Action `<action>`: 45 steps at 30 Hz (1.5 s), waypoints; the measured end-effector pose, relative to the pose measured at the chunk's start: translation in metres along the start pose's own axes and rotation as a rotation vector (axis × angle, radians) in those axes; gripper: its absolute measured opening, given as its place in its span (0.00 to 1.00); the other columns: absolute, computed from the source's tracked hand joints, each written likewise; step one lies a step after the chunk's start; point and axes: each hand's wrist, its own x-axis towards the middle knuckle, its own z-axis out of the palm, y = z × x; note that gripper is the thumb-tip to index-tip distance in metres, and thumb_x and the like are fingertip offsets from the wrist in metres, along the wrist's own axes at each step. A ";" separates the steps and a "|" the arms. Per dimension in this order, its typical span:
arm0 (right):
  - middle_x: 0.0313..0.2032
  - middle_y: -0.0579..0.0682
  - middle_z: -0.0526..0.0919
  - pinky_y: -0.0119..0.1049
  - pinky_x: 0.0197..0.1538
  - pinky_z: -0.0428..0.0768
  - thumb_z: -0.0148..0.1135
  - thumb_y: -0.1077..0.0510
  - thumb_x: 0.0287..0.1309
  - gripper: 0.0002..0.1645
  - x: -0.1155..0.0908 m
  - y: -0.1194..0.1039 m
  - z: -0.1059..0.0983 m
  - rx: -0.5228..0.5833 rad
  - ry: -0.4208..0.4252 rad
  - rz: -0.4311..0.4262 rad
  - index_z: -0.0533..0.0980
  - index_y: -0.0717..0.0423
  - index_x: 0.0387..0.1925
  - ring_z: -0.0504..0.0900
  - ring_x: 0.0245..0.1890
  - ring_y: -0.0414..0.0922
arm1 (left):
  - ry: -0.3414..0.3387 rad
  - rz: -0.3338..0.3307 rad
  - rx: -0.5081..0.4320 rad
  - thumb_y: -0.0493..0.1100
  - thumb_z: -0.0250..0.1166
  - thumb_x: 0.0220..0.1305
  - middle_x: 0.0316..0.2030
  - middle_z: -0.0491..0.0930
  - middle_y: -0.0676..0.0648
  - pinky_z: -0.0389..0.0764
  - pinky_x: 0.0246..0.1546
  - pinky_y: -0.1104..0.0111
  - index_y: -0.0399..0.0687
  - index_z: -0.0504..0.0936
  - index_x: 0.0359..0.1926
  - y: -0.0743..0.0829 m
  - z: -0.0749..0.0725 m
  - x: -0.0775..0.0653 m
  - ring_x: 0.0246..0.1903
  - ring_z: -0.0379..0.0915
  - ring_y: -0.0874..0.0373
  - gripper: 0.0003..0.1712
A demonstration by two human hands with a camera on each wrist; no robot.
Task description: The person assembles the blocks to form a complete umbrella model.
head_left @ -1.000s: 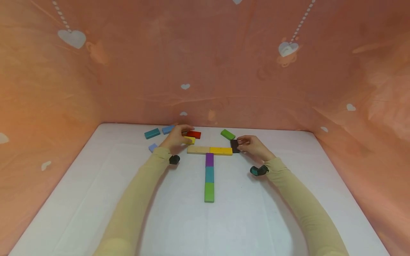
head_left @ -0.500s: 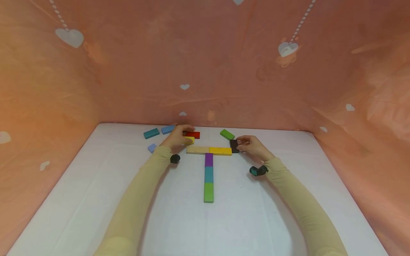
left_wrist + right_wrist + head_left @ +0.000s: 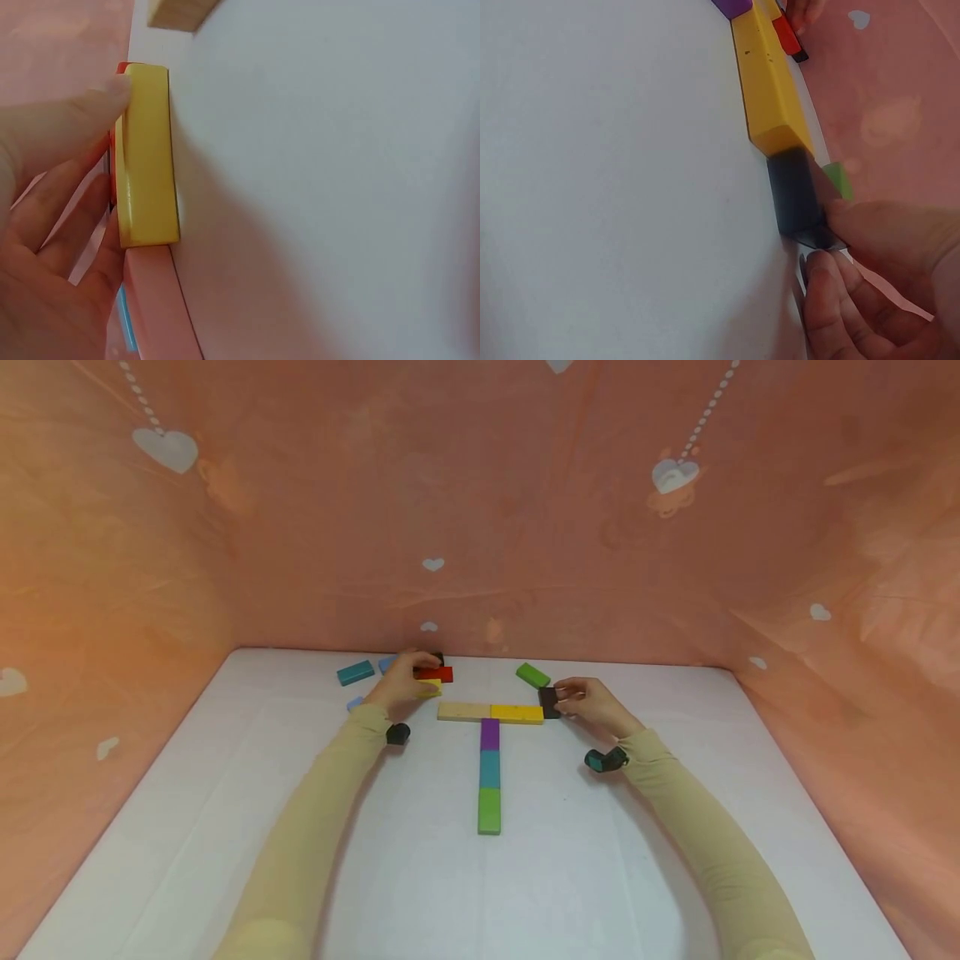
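In the head view, my left hand (image 3: 397,683) is at the back of the table with a yellow block (image 3: 430,687) and a red block (image 3: 437,674) side by side. Its thumb presses the yellow block's near side while its fingers bend behind the red one. A black block (image 3: 438,657) shows just past the fingertips. My right hand (image 3: 592,703) holds the end of a dark block (image 3: 793,191), thumb against it and fingertips at its end. That block meets the end of another yellow block (image 3: 517,715), which adjoins a plain wooden block (image 3: 463,712).
Purple (image 3: 490,734), teal (image 3: 490,769) and green (image 3: 489,811) blocks run in a line towards me from the crosswise pair. A light green block (image 3: 533,675) lies behind the dark one. Left of my left hand are a teal block (image 3: 356,673) and blue ones. A pink block (image 3: 161,304) adjoins the yellow one.
My left hand has shifted left, and the yellow and red blocks have moved left with it. The black block's end has come into view. My right hand and the dark block have stayed put.
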 end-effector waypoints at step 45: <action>0.51 0.63 0.76 0.33 0.38 0.80 0.63 0.64 0.59 0.28 0.002 0.001 -0.001 -0.016 0.000 0.003 0.69 0.65 0.61 0.77 0.43 0.51 | -0.153 -0.008 0.273 0.34 0.73 0.52 0.46 0.78 0.42 0.77 0.50 0.60 0.36 0.77 0.53 0.002 -0.019 -0.018 0.45 0.71 0.48 0.26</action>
